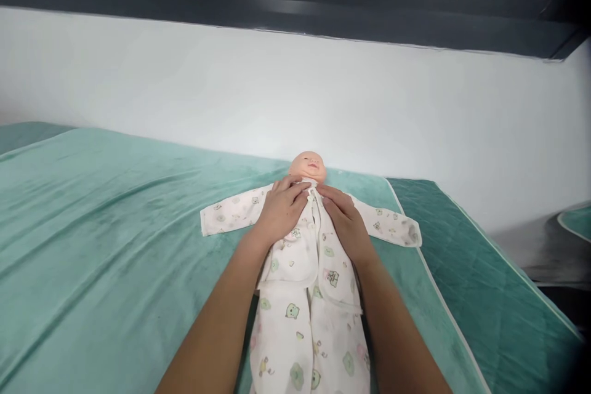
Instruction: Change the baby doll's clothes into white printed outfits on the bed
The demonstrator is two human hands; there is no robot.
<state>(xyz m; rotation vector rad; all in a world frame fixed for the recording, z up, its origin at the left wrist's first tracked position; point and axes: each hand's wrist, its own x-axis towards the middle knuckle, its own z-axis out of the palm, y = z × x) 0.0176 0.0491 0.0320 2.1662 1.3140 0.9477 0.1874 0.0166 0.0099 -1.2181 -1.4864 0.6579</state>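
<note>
Head view showed doll [308, 166] face-up on green cover [115, 228], printed top [295, 265] on but front gapping below its neck; I had left hand [282, 212] and right hand [345, 220] flat on its chest, fingers loosely extended, gripping nothing visible.

Bed [489, 265] pretty much covered in green, with a doll [308, 166] laid out on top
So the darker quilted cover is left showing along the right side, and a lighter green blanket [115, 215] with a pale edge is spread over the rest, kinda rumpled on the left. The doll is laid face up, head at the far edge, dressed in a white printed top [298, 266] with both sleeves stretched out sideways, plus matching trousers [282, 335] partly overlapped by the hem.
</note>
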